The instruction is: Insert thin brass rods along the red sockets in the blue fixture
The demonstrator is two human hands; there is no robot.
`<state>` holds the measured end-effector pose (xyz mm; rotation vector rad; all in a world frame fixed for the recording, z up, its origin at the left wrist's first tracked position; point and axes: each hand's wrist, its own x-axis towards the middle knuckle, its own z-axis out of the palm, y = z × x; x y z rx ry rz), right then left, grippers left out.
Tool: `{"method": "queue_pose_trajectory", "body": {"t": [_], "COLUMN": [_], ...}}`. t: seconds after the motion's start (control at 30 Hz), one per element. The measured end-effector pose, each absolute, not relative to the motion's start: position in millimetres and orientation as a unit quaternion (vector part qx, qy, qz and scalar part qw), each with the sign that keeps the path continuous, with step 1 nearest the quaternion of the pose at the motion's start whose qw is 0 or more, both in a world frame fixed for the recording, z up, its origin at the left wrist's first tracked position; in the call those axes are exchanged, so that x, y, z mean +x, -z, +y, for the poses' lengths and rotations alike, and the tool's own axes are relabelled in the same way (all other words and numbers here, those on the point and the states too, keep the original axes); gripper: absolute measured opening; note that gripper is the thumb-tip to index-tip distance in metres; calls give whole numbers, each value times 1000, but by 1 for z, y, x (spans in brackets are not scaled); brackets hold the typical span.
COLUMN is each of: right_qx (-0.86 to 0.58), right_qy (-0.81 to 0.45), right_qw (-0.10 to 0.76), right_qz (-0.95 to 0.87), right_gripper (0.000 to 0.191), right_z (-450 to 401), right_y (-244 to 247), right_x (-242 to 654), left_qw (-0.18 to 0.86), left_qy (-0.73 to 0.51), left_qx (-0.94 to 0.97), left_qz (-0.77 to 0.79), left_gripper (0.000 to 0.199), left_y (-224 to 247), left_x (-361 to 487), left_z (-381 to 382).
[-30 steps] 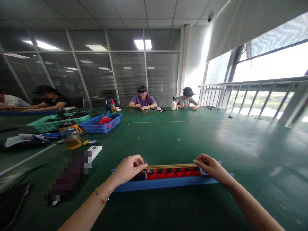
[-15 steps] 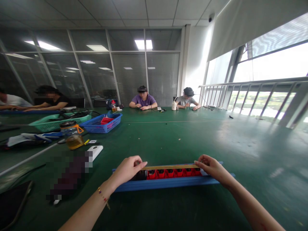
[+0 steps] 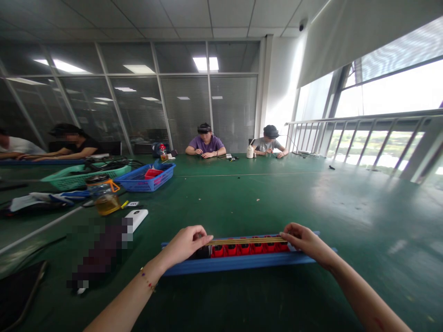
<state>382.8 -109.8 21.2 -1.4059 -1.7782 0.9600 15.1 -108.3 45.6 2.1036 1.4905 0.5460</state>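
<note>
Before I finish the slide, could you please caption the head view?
Left hand and right hand pinching thin yellowish strips above red pieces in a blue channel.

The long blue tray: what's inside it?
The blue tray holds red pieces in a row, a black piece at their left. Yellowish strips, the left hand and right hand hide parts I can't see.

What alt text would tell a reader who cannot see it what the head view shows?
The left hand and right hand pinch thin yellow strips over a row of red parts in a blue holder on a green table. Beyond are baskets, a jar and people.
</note>
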Motion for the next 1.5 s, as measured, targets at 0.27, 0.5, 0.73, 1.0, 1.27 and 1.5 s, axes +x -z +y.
{"method": "queue_pose_trajectory", "body": {"t": [0.27,0.5,0.73,1.0,1.27,1.5], "right_qx": [-516,-523,-536,-555,-560,-561], "right_qy": [-349,-322,-307,-256,-247,-240], "right_qw": [330,320,309,312,271,277], "right_qz": [-709,-722,-723,-728,-743,-742], "right_gripper": [33,35,38,39,41,41], "right_z": [-113,-114,-113,-111,-113,-110], "right_y": [-24,-25,-24,-22,-24,-22], "right_x": [380,380,381,387,394,394], "left_qw": [245,237,242,174,179,196], "left_qy": [-189,-186,-182,-220,-212,-214], "left_qx": [784,789,790,798,823,819], "left_qz": [538,536,533,533,496,496], "left_gripper": [51,51,50,45,39,37], "left_y": [-45,-48,-49,-53,-55,-57], "left_x": [17,18,17,20,20,21], "left_z": [-108,-111,-112,-114,-115,-116]}}
